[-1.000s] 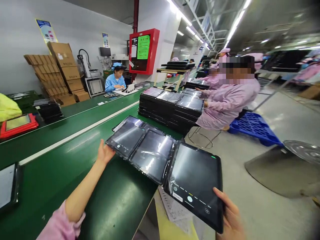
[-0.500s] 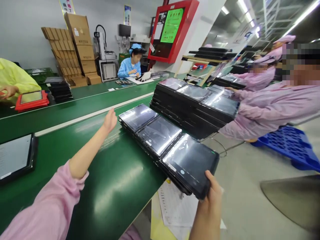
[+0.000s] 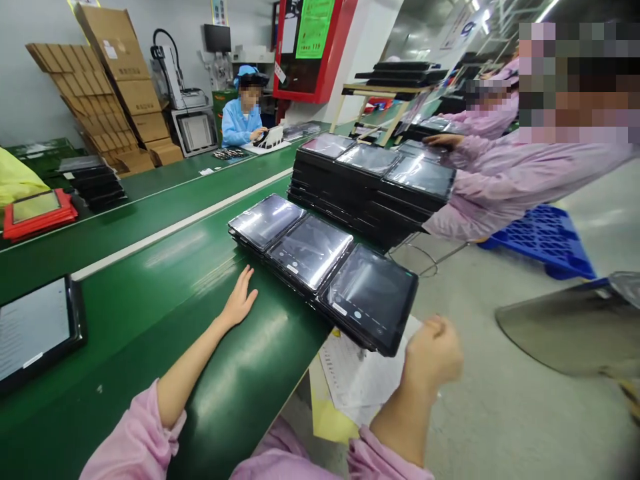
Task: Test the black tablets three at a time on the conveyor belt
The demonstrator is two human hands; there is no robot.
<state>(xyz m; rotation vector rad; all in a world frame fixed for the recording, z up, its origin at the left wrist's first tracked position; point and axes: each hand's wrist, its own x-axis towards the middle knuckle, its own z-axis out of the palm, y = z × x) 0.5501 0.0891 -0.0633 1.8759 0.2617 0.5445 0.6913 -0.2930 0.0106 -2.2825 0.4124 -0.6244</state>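
Tablets in black cases, 3 stacks in a row, lie at the near edge of the green desk (image 3: 150,320), screens up and glossy: far stack (image 3: 266,221), middle stack (image 3: 310,251), near stack (image 3: 369,297). The stacks touch side to side, and the near stack overhangs the desk edge.

Left hand (image 3: 239,301): flat on the desk, palm down, fingers (image 3: 246,281) spread and released, holding nothing; it lies just beside the middle stack, apart from it. Pink sleeve at the forearm.

Right hand (image 3: 433,353): raised off the desk edge, near the corner of the near stack, blurred; fingers curled inward, nothing seen in them, and contact with the stack cannot be told.

Printed paper sheets (image 3: 357,373) hang under the near stack, over a yellow sheet (image 3: 327,417).

Taller block of black tablet stacks (image 3: 370,180) stands further along the desk. A person in a pink coat (image 3: 500,187) sits beside it with an arm along the stacks.

Single tablet with a pale screen (image 3: 33,330) lies at the left edge of the desk. Red tray (image 3: 37,213) holding 1 tablet rests on the far belt, with a low black pile (image 3: 95,187) near it. Cardboard boxes (image 3: 115,87) stand against the wall. A person in a blue coat and cap (image 3: 243,120) sits at the far end. Blue pallet (image 3: 540,240) lies on the floor.
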